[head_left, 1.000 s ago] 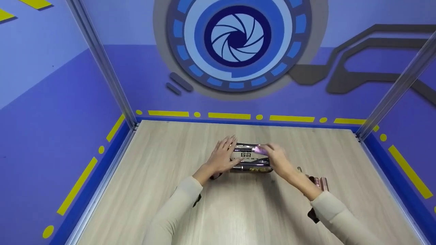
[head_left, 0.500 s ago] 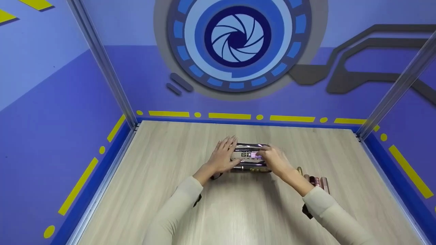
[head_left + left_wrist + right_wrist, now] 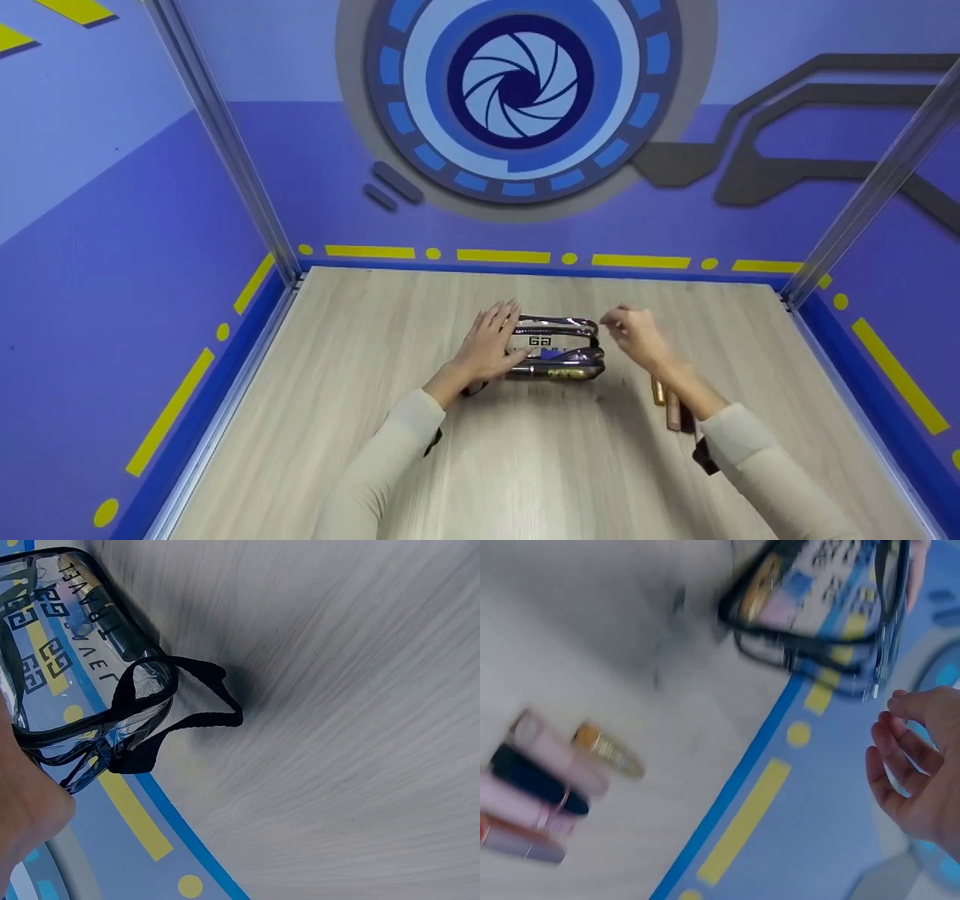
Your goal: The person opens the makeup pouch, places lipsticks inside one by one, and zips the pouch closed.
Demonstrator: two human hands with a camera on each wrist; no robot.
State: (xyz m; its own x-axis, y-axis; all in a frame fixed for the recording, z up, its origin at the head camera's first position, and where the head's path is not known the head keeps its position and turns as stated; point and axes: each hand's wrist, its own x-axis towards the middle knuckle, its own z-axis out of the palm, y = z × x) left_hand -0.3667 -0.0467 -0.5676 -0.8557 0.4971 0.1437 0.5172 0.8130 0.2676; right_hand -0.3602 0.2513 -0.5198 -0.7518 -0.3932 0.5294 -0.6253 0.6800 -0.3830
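A clear toiletry bag (image 3: 566,366) with black trim and dark lettering stands on the table. My left hand (image 3: 487,349) rests on its left side, fingers straight and thumb towards the front. Through the clear wall in the right wrist view I see a gold-and-black tube (image 3: 761,589) and a pink item with a blue end (image 3: 781,606). Just off the bag's right end is my right hand (image 3: 637,335), loosely curled and holding nothing. A zip pull (image 3: 875,690) hangs close to its fingertips. In the left wrist view a black strap loop (image 3: 225,701) sticks out from the bag.
Several cosmetic tubes lie on the table to the right, partly under the right forearm: a gold one (image 3: 609,750), a pale pink one (image 3: 559,754), a black one (image 3: 538,778) and others. Blue panels (image 3: 300,180) enclose the wooden table (image 3: 360,322) at the back and sides.
The right hand held a pink item at the bag's opening, lowered it inside, then let go and drew back to the right. The left hand has stayed on the bag.
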